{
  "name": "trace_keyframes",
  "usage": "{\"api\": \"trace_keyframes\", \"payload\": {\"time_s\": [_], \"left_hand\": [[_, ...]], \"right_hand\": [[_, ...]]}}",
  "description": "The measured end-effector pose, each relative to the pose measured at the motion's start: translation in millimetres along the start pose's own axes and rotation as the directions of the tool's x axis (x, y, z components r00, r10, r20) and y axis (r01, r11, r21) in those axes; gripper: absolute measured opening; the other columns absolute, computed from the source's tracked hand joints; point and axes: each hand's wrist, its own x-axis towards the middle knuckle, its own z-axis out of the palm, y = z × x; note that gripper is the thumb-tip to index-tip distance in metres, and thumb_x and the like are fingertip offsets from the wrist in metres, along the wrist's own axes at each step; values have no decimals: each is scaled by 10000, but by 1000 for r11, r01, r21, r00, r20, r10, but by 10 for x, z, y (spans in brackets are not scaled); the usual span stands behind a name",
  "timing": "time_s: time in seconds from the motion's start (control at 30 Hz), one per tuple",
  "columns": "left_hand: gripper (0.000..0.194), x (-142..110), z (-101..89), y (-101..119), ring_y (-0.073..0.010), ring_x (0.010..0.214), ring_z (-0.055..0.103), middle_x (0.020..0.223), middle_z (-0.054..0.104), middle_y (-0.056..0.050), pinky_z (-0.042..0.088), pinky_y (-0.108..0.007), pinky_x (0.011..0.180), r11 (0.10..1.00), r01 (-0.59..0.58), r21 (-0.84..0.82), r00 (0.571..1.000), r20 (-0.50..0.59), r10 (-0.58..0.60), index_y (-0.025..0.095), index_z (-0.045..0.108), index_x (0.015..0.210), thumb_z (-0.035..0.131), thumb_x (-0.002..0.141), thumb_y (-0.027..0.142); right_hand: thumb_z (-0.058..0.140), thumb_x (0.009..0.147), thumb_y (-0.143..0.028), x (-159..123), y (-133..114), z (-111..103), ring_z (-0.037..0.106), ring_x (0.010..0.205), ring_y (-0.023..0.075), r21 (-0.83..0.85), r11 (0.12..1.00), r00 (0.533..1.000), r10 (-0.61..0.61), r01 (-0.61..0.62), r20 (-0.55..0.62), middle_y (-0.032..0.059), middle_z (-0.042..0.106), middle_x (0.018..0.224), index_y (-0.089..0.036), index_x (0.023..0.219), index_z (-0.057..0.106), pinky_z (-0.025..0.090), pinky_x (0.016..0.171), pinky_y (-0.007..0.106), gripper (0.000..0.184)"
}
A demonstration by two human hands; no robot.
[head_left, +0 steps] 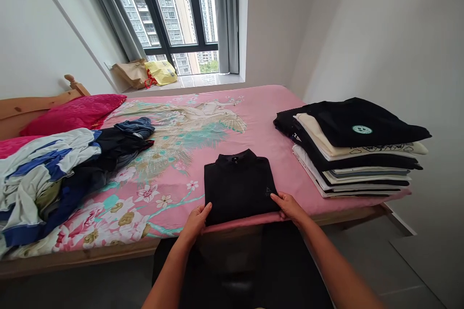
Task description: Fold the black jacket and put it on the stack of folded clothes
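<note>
A black collared shirt (239, 186), folded into a neat rectangle, lies at the front edge of the bed with its collar pointing away from me. My left hand (197, 222) grips its near left corner, thumb on top and fingers hidden underneath. At the near right side, my right hand (287, 206) pinches the edge beside a small triangular logo. To the right stands a tall stack of folded clothes (362, 154), topped by a black garment with a round pale green badge.
A heap of unfolded clothes (54, 169) lies on the bed's left side, near a red pillow (74, 115). Pink floral bedding (261, 111) covers the bed. Beyond, a brown paper bag (131, 73) and a yellow bag (162, 73) rest on the windowsill.
</note>
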Motion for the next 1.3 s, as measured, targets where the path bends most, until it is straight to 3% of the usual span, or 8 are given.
{"api": "trace_keyframes", "payload": {"time_s": [0.2, 0.5, 0.6, 0.73, 0.83, 1.0, 1.13, 1.3], "left_hand": [[467, -62, 50, -85, -64, 274, 261, 379, 277, 128, 128, -203, 329, 1000, 1, -30, 999, -43, -2, 221, 439, 773, 477, 712, 683], [460, -79, -115, -12, -46, 302, 198, 335, 270, 145, 154, -176, 347, 976, -29, -217, 983, 172, 68, 193, 500, 881, 605, 697, 601], [466, -59, -137, -46, -44, 296, 194, 343, 280, 142, 149, -183, 338, 984, -21, -174, 977, 204, 57, 191, 494, 819, 629, 660, 608], [496, -11, -150, -43, -56, 290, 233, 333, 297, 117, 154, -195, 338, 994, 18, -109, 979, 206, 4, 221, 397, 649, 572, 662, 685], [542, 109, -158, 94, -78, 320, 312, 363, 361, 78, 188, -210, 353, 998, 5, -65, 995, 100, 2, 219, 394, 585, 522, 653, 741], [538, 485, -154, 367, -120, 423, 423, 449, 454, 27, 273, -242, 421, 990, -140, -26, 985, -105, 136, 201, 473, 546, 469, 704, 716], [485, 707, -126, 383, -144, 504, 451, 469, 464, 10, 292, -257, 498, 974, -211, 80, 940, -258, 225, 205, 460, 479, 497, 737, 614], [427, 708, -42, 212, -159, 570, 462, 523, 498, 4, 301, -263, 561, 947, -254, 194, 865, -391, 313, 213, 486, 515, 461, 788, 540]], "right_hand": [[558, 711, -587, 166, -1, 49, 395, 543, 96, -70, 984, 977, -174, 166, -122, -49, 388, 563, -198, 620, 419, 298, 460, 197, 423], [529, 708, -665, 23, 102, -11, 331, 296, 99, -90, 996, 998, -31, 27, -46, -100, 267, 419, -232, 652, 362, 194, 318, 210, 468], [507, 725, -658, 21, 120, -22, 334, 301, 105, -115, 993, 996, -32, 23, -79, -91, 271, 415, -232, 618, 353, 187, 330, 220, 466], [596, 691, -620, 168, 16, -47, 357, 426, 91, -146, 982, 982, -137, 118, -127, -55, 350, 461, -201, 522, 395, 217, 407, 219, 495], [618, 684, -613, 347, -127, -51, 384, 480, 104, -127, 976, 972, -195, 179, -131, -35, 407, 479, -194, 502, 429, 250, 440, 227, 495], [546, 713, -655, 564, -267, -13, 436, 487, 133, -23, 981, 971, -191, 190, -146, -17, 460, 483, -208, 537, 441, 318, 449, 244, 492], [555, 684, -669, 597, -215, 6, 445, 498, 129, 66, 976, 967, -196, 209, -165, -26, 491, 526, -206, 618, 464, 352, 466, 242, 476], [580, 685, -643, 606, -139, 18, 383, 476, 104, 98, 967, 955, -209, 233, -211, -60, 417, 498, -213, 591, 382, 300, 446, 220, 483]]}}
